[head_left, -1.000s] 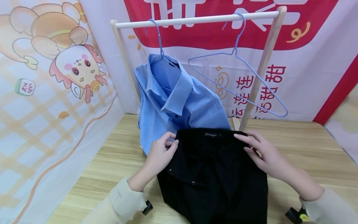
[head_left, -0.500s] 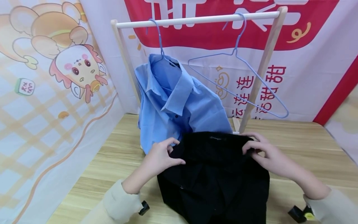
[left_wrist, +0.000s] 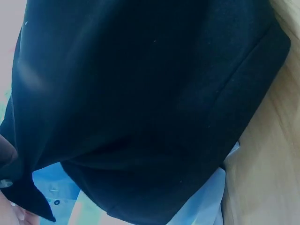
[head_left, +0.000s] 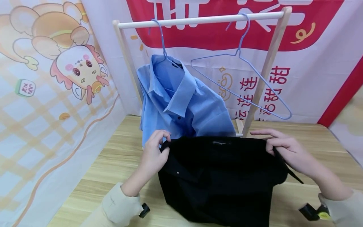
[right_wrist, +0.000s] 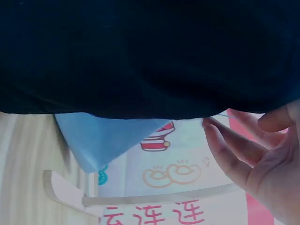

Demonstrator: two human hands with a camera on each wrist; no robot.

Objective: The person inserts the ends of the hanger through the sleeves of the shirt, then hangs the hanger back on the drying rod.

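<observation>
In the head view a black shirt is held up over the table, with a small label near its top edge. My left hand pinches its upper left edge between thumb and fingers. At the upper right edge, my right hand grips the cloth with its index finger extended, and a narrow dark strip hangs below. The left wrist view is mostly filled by black cloth, with only a bit of the hand at its left edge. Fingers meet the shirt's edge in the right wrist view.
Behind, a light blue shirt hangs on a blue hanger from a wooden rack. A bare blue hanger hangs to its right. The rack stands on a wood-grain table before printed cloth backdrops.
Both hands have moved apart along the black shirt's top edge, the left hand leftward and the right hand rightward. The edge is now wider and straighter. The blue shirt stays put.
</observation>
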